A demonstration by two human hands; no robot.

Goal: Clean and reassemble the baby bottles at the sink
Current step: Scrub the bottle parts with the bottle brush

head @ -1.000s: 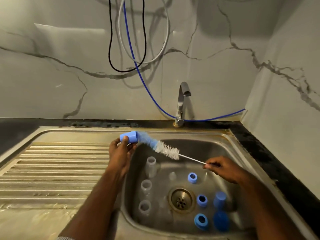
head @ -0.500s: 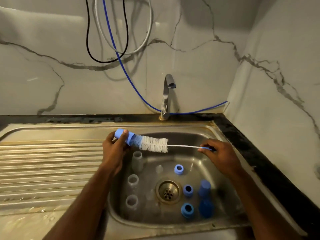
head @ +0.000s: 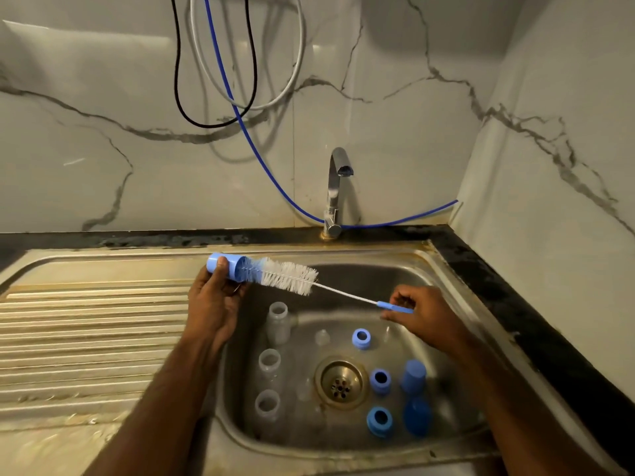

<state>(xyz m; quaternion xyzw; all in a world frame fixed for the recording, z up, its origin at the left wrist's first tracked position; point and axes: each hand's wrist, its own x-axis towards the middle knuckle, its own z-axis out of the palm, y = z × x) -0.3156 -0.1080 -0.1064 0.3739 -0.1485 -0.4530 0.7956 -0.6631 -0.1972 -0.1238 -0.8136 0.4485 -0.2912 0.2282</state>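
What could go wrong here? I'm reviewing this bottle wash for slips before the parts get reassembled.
1. The left hand holds the blue plastic cap by its closed end only; a brush push could knock it into the steel sink.
2. The right hand pinches the white-bristled bottle brush far back on its thin handle, so it may flex and flick water.
3. The small clear nipple lies near the brass drain.

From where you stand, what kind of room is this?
Probably a home kitchen, at the washing-up spot: a steel sink with a ribbed draining board, a tap against a marble-look wall, and baby bottle parts in the basin.
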